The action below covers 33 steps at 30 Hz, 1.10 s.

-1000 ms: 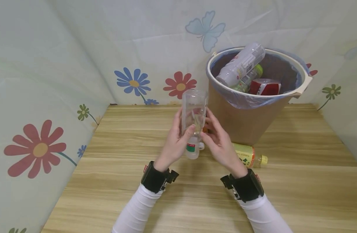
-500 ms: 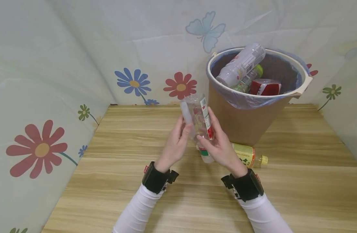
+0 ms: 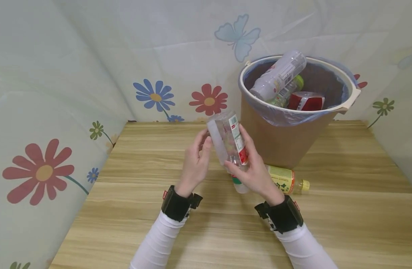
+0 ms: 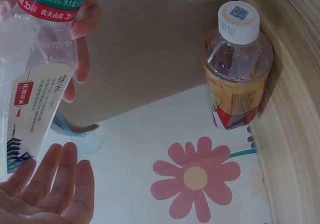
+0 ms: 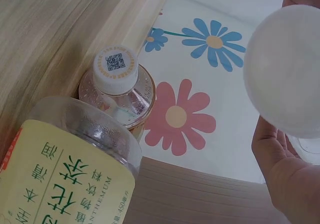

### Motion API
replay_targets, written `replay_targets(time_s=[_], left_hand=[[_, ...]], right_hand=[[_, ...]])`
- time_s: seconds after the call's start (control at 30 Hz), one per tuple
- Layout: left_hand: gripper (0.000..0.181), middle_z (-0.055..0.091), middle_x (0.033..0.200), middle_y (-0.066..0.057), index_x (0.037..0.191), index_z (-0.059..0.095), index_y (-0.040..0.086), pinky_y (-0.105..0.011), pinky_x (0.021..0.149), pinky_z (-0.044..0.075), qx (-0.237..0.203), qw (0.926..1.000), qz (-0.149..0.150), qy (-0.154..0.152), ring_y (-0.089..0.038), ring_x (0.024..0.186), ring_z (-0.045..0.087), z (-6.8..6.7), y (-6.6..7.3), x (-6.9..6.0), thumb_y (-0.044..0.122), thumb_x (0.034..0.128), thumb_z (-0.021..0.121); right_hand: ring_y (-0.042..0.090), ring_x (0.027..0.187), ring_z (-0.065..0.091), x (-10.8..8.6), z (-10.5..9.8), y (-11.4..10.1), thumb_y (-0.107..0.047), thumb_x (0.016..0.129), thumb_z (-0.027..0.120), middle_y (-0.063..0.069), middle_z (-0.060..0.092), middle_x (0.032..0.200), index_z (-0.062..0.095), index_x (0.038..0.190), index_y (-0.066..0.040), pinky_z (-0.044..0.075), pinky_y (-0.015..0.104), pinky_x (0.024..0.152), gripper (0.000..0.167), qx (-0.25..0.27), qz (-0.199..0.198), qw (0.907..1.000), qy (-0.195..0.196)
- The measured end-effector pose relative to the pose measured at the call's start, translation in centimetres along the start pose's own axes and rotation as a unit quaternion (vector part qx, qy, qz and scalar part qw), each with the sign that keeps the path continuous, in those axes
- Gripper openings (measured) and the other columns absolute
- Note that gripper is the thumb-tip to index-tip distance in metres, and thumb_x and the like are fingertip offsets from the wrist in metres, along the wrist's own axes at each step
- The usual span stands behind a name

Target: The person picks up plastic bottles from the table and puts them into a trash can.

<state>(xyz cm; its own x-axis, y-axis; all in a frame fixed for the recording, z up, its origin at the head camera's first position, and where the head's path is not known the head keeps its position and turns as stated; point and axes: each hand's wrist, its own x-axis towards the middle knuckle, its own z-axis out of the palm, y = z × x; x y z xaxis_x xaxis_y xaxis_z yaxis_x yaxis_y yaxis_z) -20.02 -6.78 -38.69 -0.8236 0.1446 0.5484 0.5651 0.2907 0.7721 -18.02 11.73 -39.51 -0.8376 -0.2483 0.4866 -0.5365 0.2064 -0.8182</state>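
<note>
A clear tea bottle [image 3: 227, 140] is tilted upside down, its green-and-red neck band [image 4: 55, 1] toward the person. My right hand [image 3: 256, 172] grips it from the right, thumb on the near side. To its left is my left hand [image 3: 194, 164], fingers loosely extended beside the bottle's side; in the left wrist view a fingertip lies close to the printed label [image 4: 35, 108], contact unclear. A yellow-labelled bottle [image 3: 282, 178] lies on its side behind my right wrist. Another bottle with a white cap [image 4: 239, 23] stands on the table, mostly hidden in the head view.
A brown bin [image 3: 276, 144] with a blue liner stands at the back right. Inside it are a pale bottle [image 3: 279, 76], a green-capped bottle [image 3: 288, 91] and a red-and-white container [image 3: 306, 101]. A flowered curtain [image 3: 179, 48] borders the wooden table [image 3: 142, 164].
The clear bottle has turned and tilted, its printed label coming into sight and its neck swinging right. My left hand has drawn back left from it, while my right hand keeps its grip.
</note>
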Motion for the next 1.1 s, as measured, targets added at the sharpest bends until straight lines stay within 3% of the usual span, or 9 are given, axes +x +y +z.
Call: replay_targets(time_s=[0.17, 0.3, 0.63, 0.8, 0.93, 1.0, 1.1], left_hand=[[0.036, 0.068, 0.129, -0.018, 0.139, 0.054, 0.004, -0.049, 0.093, 0.057, 0.005, 0.9991, 0.009, 0.041, -0.031, 0.111, 0.067, -0.3, -0.2, 0.1, 0.015, 0.1062, 0.043], [0.036, 0.067, 0.129, -0.018, 0.139, 0.054, 0.005, -0.052, 0.095, 0.056, 0.005, 0.9985, 0.007, 0.053, -0.033, 0.112, 0.067, -0.6, -0.4, 0.1, 0.014, 0.1061, 0.043], [0.037, 0.062, 0.138, -0.018, 0.142, 0.052, 0.005, -0.051, 0.097, 0.057, 0.007, 0.9995, -0.002, 0.031, -0.035, 0.114, 0.068, -1.0, -0.7, -0.1, 0.015, 0.1069, 0.045], [0.039, 0.059, 0.141, -0.016, 0.143, 0.051, 0.005, -0.048, 0.097, 0.057, 0.022, 0.9997, -0.008, 0.011, -0.032, 0.117, 0.067, -1.0, -0.6, 0.5, 0.018, 0.1075, 0.045], [0.039, 0.057, 0.144, -0.015, 0.144, 0.05, 0.005, -0.046, 0.099, 0.057, 0.036, 0.9993, -0.001, -0.003, -0.032, 0.12, 0.065, -0.8, 0.0, 1.1, 0.018, 0.1071, 0.045], [0.04, 0.056, 0.145, -0.015, 0.144, 0.049, 0.004, -0.045, 0.1, 0.056, 0.045, 0.9989, 0.008, -0.012, -0.032, 0.12, 0.064, -0.6, 0.4, 1.4, 0.017, 0.1066, 0.045], [0.04, 0.055, 0.144, -0.016, 0.144, 0.049, 0.003, -0.044, 0.101, 0.056, 0.053, 0.9978, 0.027, -0.028, -0.032, 0.12, 0.064, -0.2, 1.0, 1.9, 0.015, 0.1061, 0.046]], right_hand=[[0.038, 0.119, 0.059, -0.1, 0.2, 0.0, 0.0, 0.085, 0.072, 0.014, 0.038, 0.16, 0.014, 0.163, -0.024, 0.054, 0.054, 0.091, 0.1, 0.002, -0.013, 0.9999, -0.007], [0.037, 0.118, 0.059, -0.2, 0.3, -0.1, -0.001, 0.086, 0.072, 0.015, 0.037, 0.16, 0.013, 0.163, -0.025, 0.055, 0.053, 0.09, 0.1, 0.002, -0.011, 0.9999, -0.009], [0.033, 0.131, 0.049, 0.3, 0.2, -1.2, 0.003, 0.087, 0.069, 0.008, 0.03, 0.162, 0.009, 0.163, -0.026, 0.048, 0.061, 0.102, 0.101, 0.049, 0.005, 0.9988, 0.009], [0.028, 0.129, 0.051, 1.8, -0.4, -3.0, 0.005, 0.09, 0.064, 0.013, 0.04, 0.153, 0.006, 0.163, -0.025, 0.054, 0.044, 0.101, 0.098, 0.088, 0.008, 0.9958, 0.022], [0.022, 0.134, 0.048, 3.4, -1.8, -5.5, 0.001, 0.095, 0.056, 0.014, 0.04, 0.151, 0.006, 0.162, -0.026, 0.055, 0.03, 0.099, 0.088, 0.135, 0.016, 0.9902, 0.032], [0.019, 0.13, 0.053, 4.3, -2.8, -6.9, -0.002, 0.098, 0.052, 0.013, 0.041, 0.15, 0.007, 0.161, -0.027, 0.056, 0.028, 0.097, 0.082, 0.17, 0.025, 0.9842, 0.041], [0.019, 0.118, 0.059, 5.7, -4.4, -9.0, -0.007, 0.102, 0.046, 0.011, 0.043, 0.146, 0.009, 0.159, -0.029, 0.058, 0.029, 0.094, 0.071, 0.242, 0.042, 0.9673, 0.063]])
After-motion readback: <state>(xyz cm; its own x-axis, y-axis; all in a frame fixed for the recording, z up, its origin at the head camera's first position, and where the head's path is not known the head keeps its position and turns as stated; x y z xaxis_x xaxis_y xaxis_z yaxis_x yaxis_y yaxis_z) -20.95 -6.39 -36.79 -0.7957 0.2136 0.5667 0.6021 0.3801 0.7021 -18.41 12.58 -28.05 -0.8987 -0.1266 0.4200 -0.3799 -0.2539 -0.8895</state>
